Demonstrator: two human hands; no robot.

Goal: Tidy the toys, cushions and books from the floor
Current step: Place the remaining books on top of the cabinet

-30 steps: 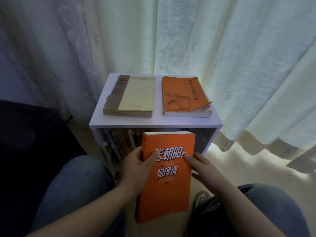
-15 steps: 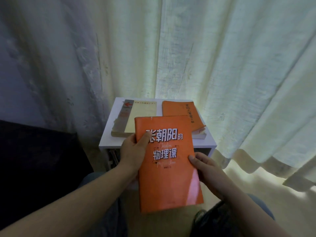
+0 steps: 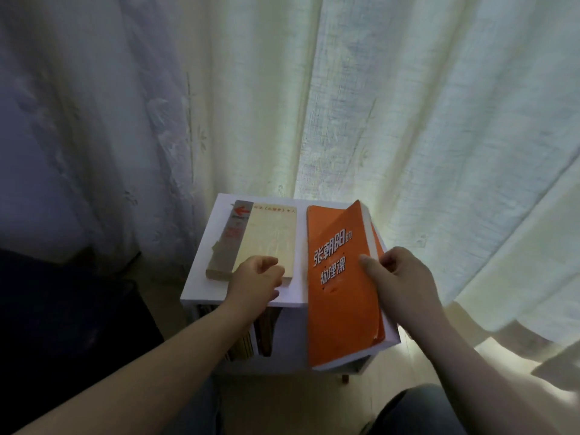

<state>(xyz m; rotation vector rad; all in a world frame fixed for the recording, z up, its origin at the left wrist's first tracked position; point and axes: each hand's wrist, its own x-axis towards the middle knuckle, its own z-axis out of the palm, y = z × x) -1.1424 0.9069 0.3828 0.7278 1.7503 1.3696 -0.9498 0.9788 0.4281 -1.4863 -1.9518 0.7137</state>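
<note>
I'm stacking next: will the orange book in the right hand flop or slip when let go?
Probably bendy: the orange book bows up at its far end. It juts past the front of the white shelf, so it may tip if the right hand releases it there.

The right hand [image 3: 398,277] grips the right edge of the orange book [image 3: 339,287], thumb on its cover. The book overhangs the near edge of the white shelf [image 3: 201,277]. The left hand [image 3: 255,282], loosely curled, is over the near end of the cream book [image 3: 266,240].
</note>
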